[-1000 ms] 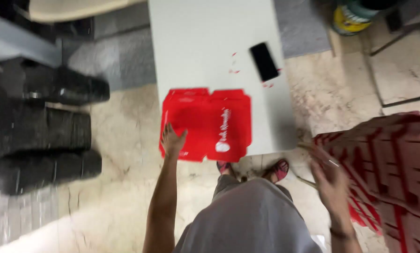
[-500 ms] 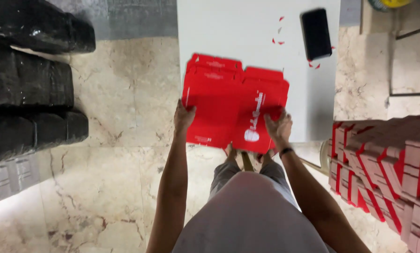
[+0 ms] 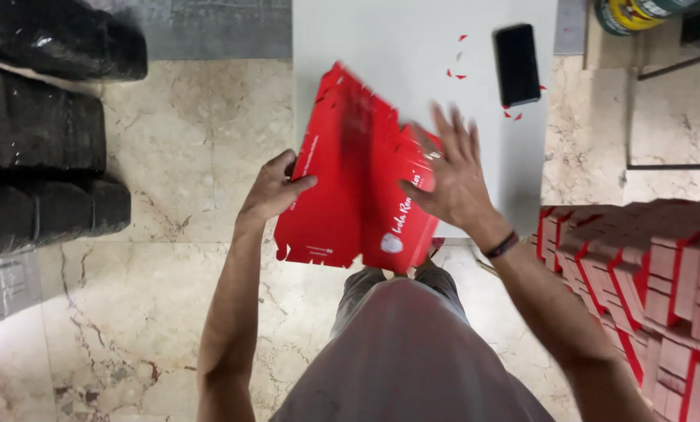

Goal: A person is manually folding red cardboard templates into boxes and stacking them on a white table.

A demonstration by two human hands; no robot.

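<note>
Seen from above, looking down past a grey shirt and trousers. Left hand (image 3: 275, 187) closed on the left edge of a flat red cardboard box blank (image 3: 358, 176), thumb on top and fingers curled underneath, holding it up at a tilt. Right hand (image 3: 447, 176) spread wide, fingers fanned and slightly blurred, palm pressed flat on the right panel of the same blank; a dark band (image 3: 502, 244) around that wrist. Blank unfolded, creased lengthwise down its middle, with notched tabs along its edges and white print on the near right panel; held over the near end of a white table (image 3: 412, 47), the lower part hanging past the table's edge above the person's legs. Farther along the table, well apart from the hands, a black phone (image 3: 517, 64) lying flat, screen dark, with small red paper scraps (image 3: 459, 74) scattered just beside it. To the right, near the right forearm, a tall stack of red and white flat box blanks (image 3: 647, 273), packed in rows. On the left, well apart, black plastic-wrapped bundles (image 3: 45, 133) piled on the beige marble floor (image 3: 170, 234). At the top right corner, part of a yellow and green container (image 3: 631, 12), too cropped to identify further.
</note>
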